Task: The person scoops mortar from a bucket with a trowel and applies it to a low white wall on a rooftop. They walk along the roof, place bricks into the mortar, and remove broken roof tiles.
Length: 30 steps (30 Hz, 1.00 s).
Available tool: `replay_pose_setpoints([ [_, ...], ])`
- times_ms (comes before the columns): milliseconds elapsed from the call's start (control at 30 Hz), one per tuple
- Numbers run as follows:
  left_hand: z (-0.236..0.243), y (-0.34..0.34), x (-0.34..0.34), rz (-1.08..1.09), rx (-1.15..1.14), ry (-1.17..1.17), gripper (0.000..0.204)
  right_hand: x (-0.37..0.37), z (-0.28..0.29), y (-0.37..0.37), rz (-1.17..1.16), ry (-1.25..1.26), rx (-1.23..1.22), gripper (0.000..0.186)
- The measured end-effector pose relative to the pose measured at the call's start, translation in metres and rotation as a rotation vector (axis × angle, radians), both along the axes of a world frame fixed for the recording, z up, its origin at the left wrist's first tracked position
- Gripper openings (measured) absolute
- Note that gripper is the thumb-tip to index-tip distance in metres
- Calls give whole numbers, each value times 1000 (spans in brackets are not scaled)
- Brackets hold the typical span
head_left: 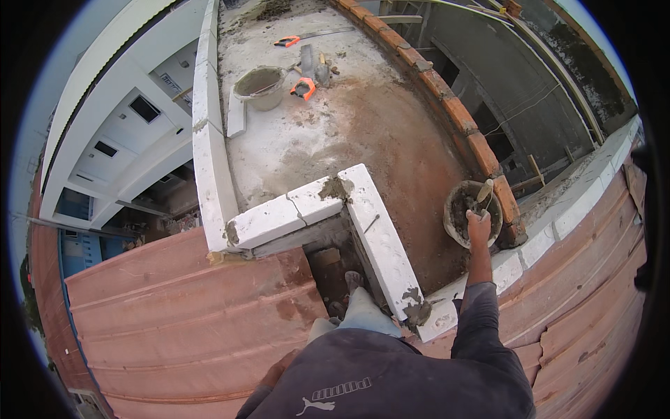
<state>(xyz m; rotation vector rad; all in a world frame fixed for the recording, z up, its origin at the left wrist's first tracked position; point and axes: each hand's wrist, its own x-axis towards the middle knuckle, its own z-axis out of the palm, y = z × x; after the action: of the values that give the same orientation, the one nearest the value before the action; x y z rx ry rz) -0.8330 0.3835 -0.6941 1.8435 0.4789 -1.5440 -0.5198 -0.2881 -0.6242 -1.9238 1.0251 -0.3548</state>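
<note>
The right hand point(478, 225), its fingers' closure impossible to tell, is at the trowel point(486, 190) in the bucket point(449, 225) by the floor's point(307, 153) near right corner, seemingly for gathering mortar point(460, 204), which calls for a steady lift; the left hand's fingers are hidden.

Bucket point(448, 222) right, block point(382, 243) left (floor point(419, 195) between)

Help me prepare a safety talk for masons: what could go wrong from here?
The right hand reaches out to the mortar bucket while a foot is down beside the long white block, so balance might be lost. The small dark object lying on top of that block could be knocked off. Farther away, the long-bladed saw with an orange handle lies out on the slab, where someone might step on it.
</note>
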Motion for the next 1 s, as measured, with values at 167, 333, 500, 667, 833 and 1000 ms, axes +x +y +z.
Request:
replay_pose_setpoints([
  [167,62,-26,32,404,79,-243,81,32,63,-6,-161,-222,547,26],
  [333,136,-52,96,543,91,-458,69,15,198,63,18,-461,656,36],
  [500,207,-100,146,497,-216,-490,65,-31,312,166,730,-842,1184,32],
  [667,262,-146,140,529,-378,-772,97,-79,319,278,986,-775,1436,40],
  [833,268,-127,108,628,-295,-1105,126,-134,274,368,1086,-373,1536,37],
  [1000,244,-80,27,873,175,-1184,122,-195,229,447,1364,-41,1597,40],
])
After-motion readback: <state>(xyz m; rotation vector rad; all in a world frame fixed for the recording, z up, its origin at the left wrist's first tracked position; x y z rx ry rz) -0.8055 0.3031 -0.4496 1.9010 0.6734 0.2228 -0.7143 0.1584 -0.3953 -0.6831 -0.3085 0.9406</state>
